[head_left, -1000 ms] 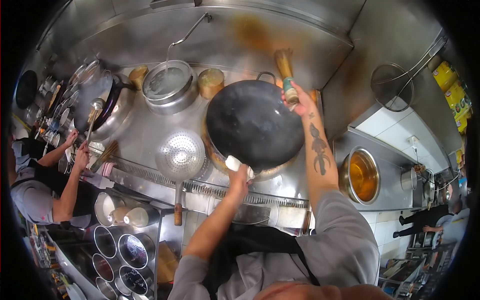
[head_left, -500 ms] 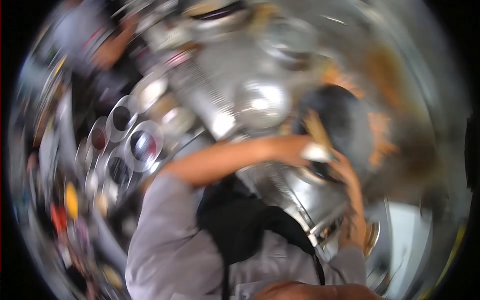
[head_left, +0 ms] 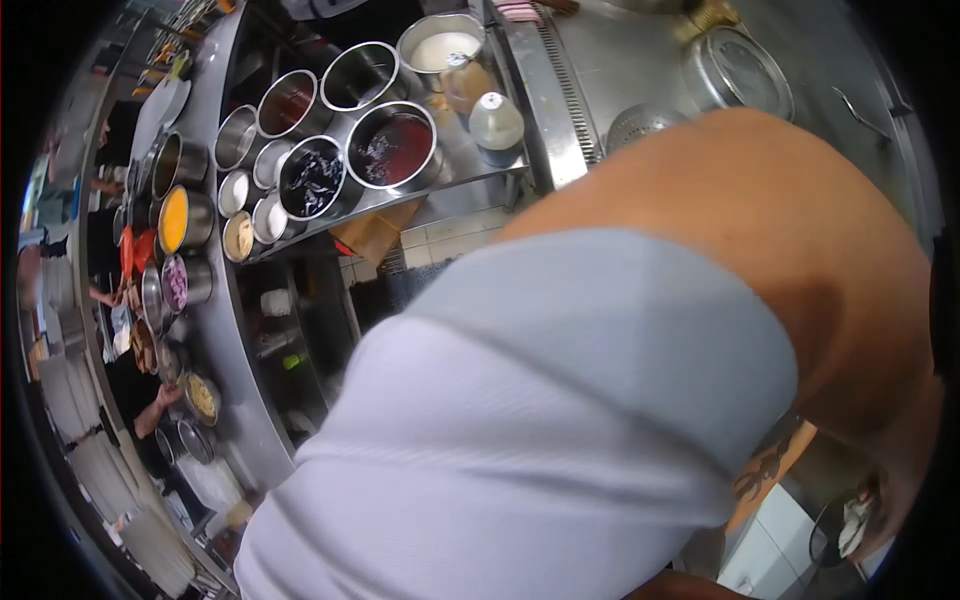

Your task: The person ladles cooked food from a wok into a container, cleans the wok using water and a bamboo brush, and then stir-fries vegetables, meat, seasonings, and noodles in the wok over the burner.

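Observation:
My left arm, in a grey sleeve [head_left: 560,370], crosses the foreground and bends down at the right edge. There my left hand [head_left: 878,505], dim and partly cut off, is closed around a crumpled white cloth [head_left: 855,525]. Beside the cloth is a dark round vessel [head_left: 828,530], perhaps a pan; whether the hand also grips it cannot be made out. My right forearm [head_left: 768,475], with dark markings on it, shows below the left arm. My right hand is hidden behind the left arm.
Steel pots of dark and red liquid [head_left: 392,145] stand on a side shelf with squeeze bottles [head_left: 496,125]. Beyond is a steel counter [head_left: 235,340] with ingredient containers and other people's hands. A metal strainer [head_left: 640,125] and a glass-like lid [head_left: 740,75] lie on the stove.
My view has swung left and closer over my left arm, so pots and counter show sharply. My hands, earlier at a dark wok with a white cloth, now appear lower right or hidden.

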`<control>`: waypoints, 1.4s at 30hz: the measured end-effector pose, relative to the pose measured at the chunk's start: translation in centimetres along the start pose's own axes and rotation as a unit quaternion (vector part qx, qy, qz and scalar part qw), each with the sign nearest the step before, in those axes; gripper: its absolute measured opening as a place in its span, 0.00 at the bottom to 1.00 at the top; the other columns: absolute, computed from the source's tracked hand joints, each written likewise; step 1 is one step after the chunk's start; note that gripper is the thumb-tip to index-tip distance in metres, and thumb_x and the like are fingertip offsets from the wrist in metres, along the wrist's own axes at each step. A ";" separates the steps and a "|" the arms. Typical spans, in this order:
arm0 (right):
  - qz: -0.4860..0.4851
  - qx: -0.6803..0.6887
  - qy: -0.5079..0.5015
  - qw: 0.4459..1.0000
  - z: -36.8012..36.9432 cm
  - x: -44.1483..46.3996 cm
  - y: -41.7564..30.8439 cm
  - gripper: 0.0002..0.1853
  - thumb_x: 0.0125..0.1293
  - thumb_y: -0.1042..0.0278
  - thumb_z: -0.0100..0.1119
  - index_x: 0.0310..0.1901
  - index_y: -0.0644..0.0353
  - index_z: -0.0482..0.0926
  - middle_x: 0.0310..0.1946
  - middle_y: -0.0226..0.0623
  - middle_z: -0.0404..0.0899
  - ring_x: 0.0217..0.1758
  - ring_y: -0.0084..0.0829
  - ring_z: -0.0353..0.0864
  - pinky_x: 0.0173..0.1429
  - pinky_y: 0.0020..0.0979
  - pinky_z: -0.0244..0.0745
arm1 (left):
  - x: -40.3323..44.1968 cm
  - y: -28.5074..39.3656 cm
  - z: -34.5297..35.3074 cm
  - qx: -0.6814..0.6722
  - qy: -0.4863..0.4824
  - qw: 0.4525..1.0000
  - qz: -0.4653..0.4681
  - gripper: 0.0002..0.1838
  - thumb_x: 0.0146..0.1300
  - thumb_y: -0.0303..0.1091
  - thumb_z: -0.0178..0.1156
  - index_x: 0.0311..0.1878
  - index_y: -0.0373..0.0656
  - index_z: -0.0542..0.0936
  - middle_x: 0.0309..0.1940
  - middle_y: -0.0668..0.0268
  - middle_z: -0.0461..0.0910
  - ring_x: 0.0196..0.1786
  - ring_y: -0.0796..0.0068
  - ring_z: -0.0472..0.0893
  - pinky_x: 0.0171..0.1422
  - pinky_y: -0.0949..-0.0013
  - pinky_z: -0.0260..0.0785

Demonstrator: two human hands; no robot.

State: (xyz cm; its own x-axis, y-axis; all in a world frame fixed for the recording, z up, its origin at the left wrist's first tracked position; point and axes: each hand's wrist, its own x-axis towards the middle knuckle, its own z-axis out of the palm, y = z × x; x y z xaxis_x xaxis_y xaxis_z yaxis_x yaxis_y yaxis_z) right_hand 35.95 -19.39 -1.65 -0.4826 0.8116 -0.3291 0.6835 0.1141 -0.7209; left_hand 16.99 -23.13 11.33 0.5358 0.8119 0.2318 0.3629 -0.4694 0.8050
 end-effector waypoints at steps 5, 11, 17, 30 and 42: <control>-0.013 0.022 0.001 1.000 3.1 2.5 -0.5 0.23 0.67 0.57 0.61 0.58 0.61 0.75 0.17 0.26 0.71 0.15 0.20 0.67 0.18 0.26 0.63 | 2.3 -0.5 -1.5 -0.064 0.011 0.998 0.004 0.23 0.59 0.45 0.64 0.54 0.40 0.77 0.41 0.62 0.81 0.40 0.67 0.80 0.42 0.63 0.74; 0.000 -0.016 0.089 0.996 4.6 3.9 1.2 0.24 0.67 0.55 0.61 0.57 0.63 0.75 0.15 0.26 0.70 0.13 0.20 0.66 0.15 0.26 0.61 | -5.1 0.3 -4.9 -0.292 0.070 0.953 -0.048 0.23 0.59 0.48 0.64 0.51 0.41 0.80 0.37 0.65 0.82 0.35 0.69 0.81 0.36 0.64 0.75; 0.050 -0.228 0.270 0.934 -7.6 -0.7 12.9 0.25 0.62 0.51 0.63 0.57 0.58 0.77 0.32 0.45 0.84 0.36 0.44 0.84 0.41 0.42 0.77 | -23.2 -0.3 -0.1 -0.330 0.251 0.857 -0.306 0.39 0.60 0.50 0.62 0.68 0.36 0.64 0.60 0.57 0.72 0.62 0.63 0.72 0.65 0.64 0.64; 0.038 -0.175 0.179 0.967 -5.3 -0.6 8.9 0.23 0.60 0.52 0.65 0.54 0.54 0.79 0.33 0.40 0.84 0.33 0.35 0.84 0.39 0.38 0.78 | -38.5 -4.7 12.8 -0.519 0.415 0.656 -0.357 0.29 0.67 0.51 0.54 0.63 0.41 0.69 0.44 0.62 0.78 0.42 0.67 0.79 0.43 0.65 0.73; 0.018 0.101 -0.088 0.991 -1.5 -3.8 1.0 0.30 0.57 0.53 0.70 0.61 0.54 0.76 0.30 0.32 0.82 0.28 0.27 0.81 0.33 0.28 0.78 | -38.7 -3.8 10.6 -0.494 0.464 0.663 -0.318 0.31 0.67 0.56 0.52 0.62 0.40 0.69 0.43 0.59 0.78 0.36 0.65 0.80 0.36 0.64 0.74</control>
State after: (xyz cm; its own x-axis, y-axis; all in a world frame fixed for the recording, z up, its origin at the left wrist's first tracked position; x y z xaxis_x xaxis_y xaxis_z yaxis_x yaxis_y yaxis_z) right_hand 39.26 -21.51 -0.22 -0.5596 0.6983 -0.4463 0.5879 -0.0451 -0.8077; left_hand 2.97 -56.43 -6.43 -0.3523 0.8153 -0.4595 -0.6312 0.1555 0.7598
